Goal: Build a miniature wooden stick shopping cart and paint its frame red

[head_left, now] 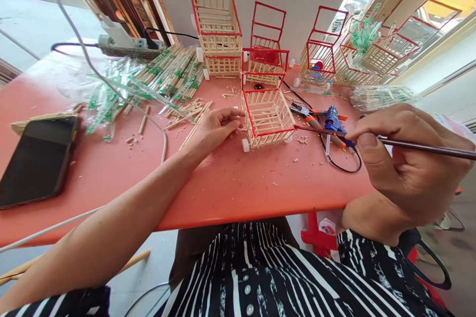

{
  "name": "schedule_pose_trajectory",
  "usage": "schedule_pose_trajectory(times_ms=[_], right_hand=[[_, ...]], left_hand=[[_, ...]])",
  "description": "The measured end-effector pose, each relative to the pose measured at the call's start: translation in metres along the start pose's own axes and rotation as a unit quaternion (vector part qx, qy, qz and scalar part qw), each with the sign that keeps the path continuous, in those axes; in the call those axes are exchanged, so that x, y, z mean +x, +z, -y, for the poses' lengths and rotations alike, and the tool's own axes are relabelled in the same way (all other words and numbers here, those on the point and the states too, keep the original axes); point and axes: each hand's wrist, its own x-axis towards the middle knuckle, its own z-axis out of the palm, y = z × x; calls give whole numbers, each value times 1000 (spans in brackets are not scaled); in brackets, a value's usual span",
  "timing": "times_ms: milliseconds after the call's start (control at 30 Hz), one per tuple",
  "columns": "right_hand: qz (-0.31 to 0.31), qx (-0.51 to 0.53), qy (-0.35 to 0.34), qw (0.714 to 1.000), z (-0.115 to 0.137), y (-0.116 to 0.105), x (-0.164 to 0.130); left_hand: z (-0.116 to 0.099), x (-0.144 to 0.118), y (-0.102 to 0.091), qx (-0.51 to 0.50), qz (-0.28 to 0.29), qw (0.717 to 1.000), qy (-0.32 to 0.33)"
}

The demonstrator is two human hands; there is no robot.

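A miniature shopping cart [268, 115] built of thin wooden sticks, with red-painted top edges and handle frame and white wheels, stands on the table in front of me. At its left side, my left hand [222, 128] has its fingers curled in with the fingertips against the cart's edge; part of that contact is hidden. My right hand [407, 161] grips a thin dark paintbrush [424, 147] like a pen. Its red-wetted tip meets the front right corner of the cart's upper rim. Behind the cart rests a dish of red paint [266, 55], seen through the handle frame.
More stick carts [217, 25] line the back of the red table [223, 198]. Wrapped stick bundles [174, 72], a power strip [128, 45] and a phone [40, 158] lie left. Right are pliers [307, 115] and a blue glue gun [334, 121] with its cord. A white cable crosses the left side.
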Motion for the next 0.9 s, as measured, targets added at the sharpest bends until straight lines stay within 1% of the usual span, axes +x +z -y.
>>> schedule_pose_trajectory(times_ms=[233, 333, 533, 633, 767, 900], right_hand=[[28, -3, 5, 1000, -3, 0, -2], [24, 2, 9, 1000, -4, -1, -3], [13, 22, -6, 1000, -5, 1, 0], [9, 11, 6, 1000, -4, 0, 0], [-12, 9, 7, 1000, -4, -1, 1], [-6, 11, 11, 1000, -5, 0, 0]], left_hand=[[-2, 0, 1, -10, 1, 1000, -9], [-3, 0, 1, -11, 3, 1000, -7], [-1, 0, 1, -7, 1, 1000, -4], [-1, 0, 1, -5, 1, 1000, -6], [-1, 0, 0, -2, 4, 1000, -4], [-2, -1, 0, 1, 4, 1000, -5]])
